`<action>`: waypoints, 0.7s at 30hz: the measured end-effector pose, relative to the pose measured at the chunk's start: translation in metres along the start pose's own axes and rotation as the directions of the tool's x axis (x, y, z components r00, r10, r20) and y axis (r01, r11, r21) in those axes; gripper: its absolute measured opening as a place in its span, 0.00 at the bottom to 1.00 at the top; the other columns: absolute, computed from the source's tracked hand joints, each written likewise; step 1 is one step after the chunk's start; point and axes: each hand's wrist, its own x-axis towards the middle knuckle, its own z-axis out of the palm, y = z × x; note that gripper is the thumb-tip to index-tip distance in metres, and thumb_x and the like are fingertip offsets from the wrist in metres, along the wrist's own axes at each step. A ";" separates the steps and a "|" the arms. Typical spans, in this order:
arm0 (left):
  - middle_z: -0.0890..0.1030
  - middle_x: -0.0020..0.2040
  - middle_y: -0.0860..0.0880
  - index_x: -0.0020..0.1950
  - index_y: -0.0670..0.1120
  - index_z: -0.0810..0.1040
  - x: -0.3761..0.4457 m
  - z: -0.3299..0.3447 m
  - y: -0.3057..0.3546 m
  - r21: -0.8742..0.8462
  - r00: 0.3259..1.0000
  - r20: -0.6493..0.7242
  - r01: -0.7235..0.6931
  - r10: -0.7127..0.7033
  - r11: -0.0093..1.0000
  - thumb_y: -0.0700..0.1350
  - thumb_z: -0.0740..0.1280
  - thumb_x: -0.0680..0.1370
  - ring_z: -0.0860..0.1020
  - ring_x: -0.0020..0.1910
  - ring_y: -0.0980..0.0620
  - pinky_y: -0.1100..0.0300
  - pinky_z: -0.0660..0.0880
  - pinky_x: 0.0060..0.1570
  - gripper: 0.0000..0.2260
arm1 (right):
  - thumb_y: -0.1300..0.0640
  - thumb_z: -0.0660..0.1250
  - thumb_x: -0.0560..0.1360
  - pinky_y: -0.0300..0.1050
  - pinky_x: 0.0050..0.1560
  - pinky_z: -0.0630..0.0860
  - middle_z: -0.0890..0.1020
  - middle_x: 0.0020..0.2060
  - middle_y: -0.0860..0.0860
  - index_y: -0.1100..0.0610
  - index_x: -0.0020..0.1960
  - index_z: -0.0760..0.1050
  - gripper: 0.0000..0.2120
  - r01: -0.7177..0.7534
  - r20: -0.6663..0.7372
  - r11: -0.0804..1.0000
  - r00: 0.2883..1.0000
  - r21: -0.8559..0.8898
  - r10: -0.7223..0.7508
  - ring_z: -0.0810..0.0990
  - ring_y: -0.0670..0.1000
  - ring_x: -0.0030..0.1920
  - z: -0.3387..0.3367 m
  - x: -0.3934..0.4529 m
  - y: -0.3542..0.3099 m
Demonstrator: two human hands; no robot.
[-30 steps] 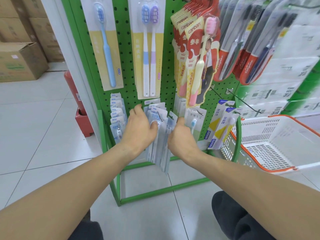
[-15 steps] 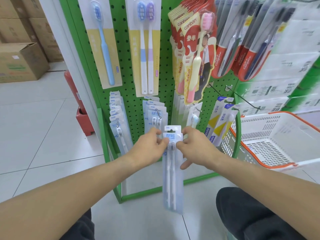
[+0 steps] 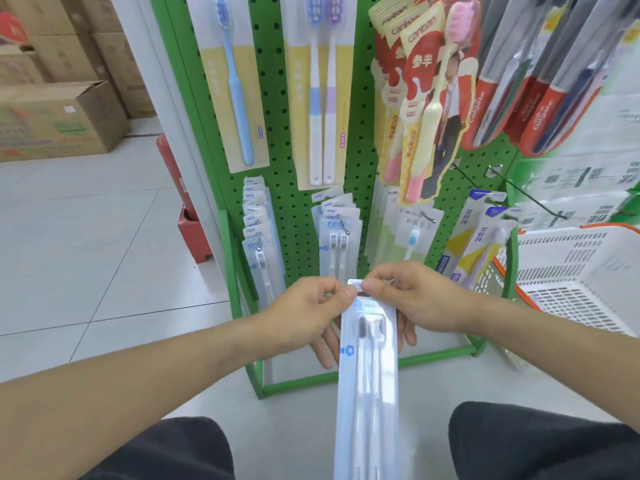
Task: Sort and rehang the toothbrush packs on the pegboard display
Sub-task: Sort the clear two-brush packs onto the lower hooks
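A long pale-blue toothbrush pack (image 3: 367,382) with two brushes hangs down in front of me. My left hand (image 3: 304,320) and my right hand (image 3: 412,303) both pinch its top edge, thumbs meeting at the hang tab. Behind them stands the green pegboard (image 3: 291,174). On its lower row hang a stack of matching blue packs (image 3: 339,233), another stack further left (image 3: 258,237), a single-brush pack (image 3: 414,233) and blue-yellow packs (image 3: 474,244). Bare hooks (image 3: 471,178) stick out at the right.
Larger packs hang above: a blue brush (image 3: 235,81), a two-brush card (image 3: 322,91), red canban packs (image 3: 426,98) and Colgate packs (image 3: 540,81). A white basket with orange rim (image 3: 571,275) sits at right. Cardboard boxes (image 3: 59,119) stand back left. My knees are at the bottom.
Both hands took one pale-blue pack off the lower middle hook and drew it toward me and down. It now hangs nearer the camera, held by its top.
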 end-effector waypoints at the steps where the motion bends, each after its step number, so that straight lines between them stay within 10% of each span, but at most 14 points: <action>1: 0.84 0.43 0.35 0.55 0.37 0.73 0.000 -0.002 -0.003 0.008 1.000 0.010 0.014 -0.014 1.000 0.52 0.61 0.84 0.82 0.30 0.42 0.55 0.80 0.27 0.16 | 0.48 0.60 0.83 0.43 0.24 0.75 0.81 0.27 0.49 0.62 0.54 0.74 0.16 0.012 0.015 1.000 1.000 0.001 -0.012 0.82 0.52 0.25 0.004 0.001 0.002; 21: 0.84 0.37 0.41 0.52 0.43 0.71 0.003 -0.006 -0.026 -0.021 0.996 -0.081 -0.049 0.047 0.999 0.46 0.62 0.85 0.82 0.29 0.42 0.53 0.80 0.28 0.07 | 0.62 0.65 0.82 0.51 0.43 0.85 0.85 0.45 0.67 0.63 0.62 0.73 0.09 -0.092 0.086 0.985 0.993 0.145 0.080 0.84 0.63 0.41 0.007 0.003 0.022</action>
